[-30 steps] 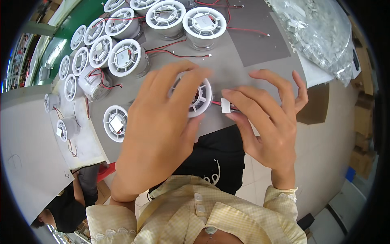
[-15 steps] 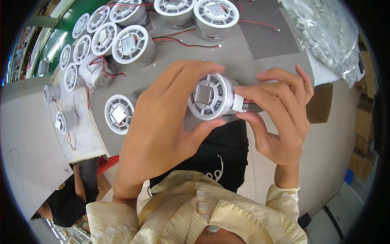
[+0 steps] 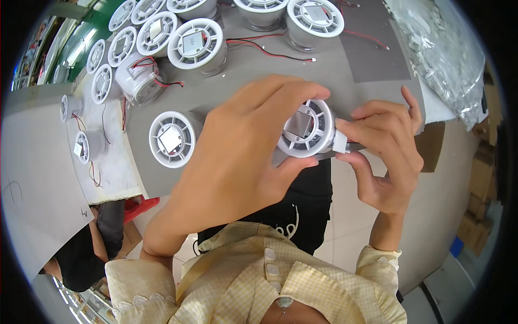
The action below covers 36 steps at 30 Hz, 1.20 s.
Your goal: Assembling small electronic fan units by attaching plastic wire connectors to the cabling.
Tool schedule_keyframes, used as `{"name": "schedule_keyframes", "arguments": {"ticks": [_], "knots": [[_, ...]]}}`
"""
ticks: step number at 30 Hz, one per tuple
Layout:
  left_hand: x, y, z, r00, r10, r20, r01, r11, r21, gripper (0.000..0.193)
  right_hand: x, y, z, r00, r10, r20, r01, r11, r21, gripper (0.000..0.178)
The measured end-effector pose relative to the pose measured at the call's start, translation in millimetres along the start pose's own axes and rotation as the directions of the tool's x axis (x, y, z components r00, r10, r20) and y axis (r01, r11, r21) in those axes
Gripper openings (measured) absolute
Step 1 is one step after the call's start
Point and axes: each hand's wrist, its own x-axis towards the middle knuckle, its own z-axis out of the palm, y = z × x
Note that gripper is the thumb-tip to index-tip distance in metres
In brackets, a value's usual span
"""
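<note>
My left hand (image 3: 237,143) is wrapped around a round white fixture (image 3: 322,129) with a spoked rim and a square grey pad at its centre. Its fingers curl over the far edge and its thumb presses the near edge. At the fixture's right side, my right hand (image 3: 386,154) pinches a small white tab (image 3: 340,143) between thumb and forefinger, the other fingers raised. Dark red wire shows beside the tab, partly covered by the fingers. Just left of my left hand, a similar fixture (image 3: 156,136) with a pale square pad rests on the grey table.
Several more white fixtures (image 3: 171,49) stand at the far left and back, some trailing red and black wires (image 3: 270,53). A clear plastic bag (image 3: 448,59) lies at the back right. Cardboard boxes (image 3: 480,181) are stacked beyond the right side. Another person (image 3: 81,259) is at the lower left.
Both hands and the held fixture have shifted right in the view, while the table's things have moved right and up in it. The grip and the pinch on the tab look the same.
</note>
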Motion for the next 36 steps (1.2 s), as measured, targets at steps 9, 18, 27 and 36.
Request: {"name": "schedule_keyframes", "arguments": {"ticks": [9,18,27,36], "knots": [[-0.7,-4.2,2.2,1.0,-0.025,-0.011,0.024,0.998,-0.059,0.063,-5.8,-14.1,15.4,0.984,0.115,-0.139,-0.121,0.992,-0.035,0.03],[-8.8,-1.6,4.2,0.983,0.009,-0.185,-0.013,1.0,-0.021,0.061,5.4,-22.1,18.3,0.98,0.087,-0.18,-0.09,0.996,-0.012,0.028],[-10.3,19.1,-74.2,0.875,0.227,-0.427,-0.208,0.974,0.093,0.056,89.9,-58.4,-14.1,0.963,-0.214,-0.162,0.207,0.977,-0.059,0.031],[14.8,4.2,-193.5,0.87,-0.01,-0.493,0.11,0.978,0.175,0.069,189.4,-46.1,-83.3,0.684,-0.729,0.04,0.524,0.452,-0.722,0.058]]}}
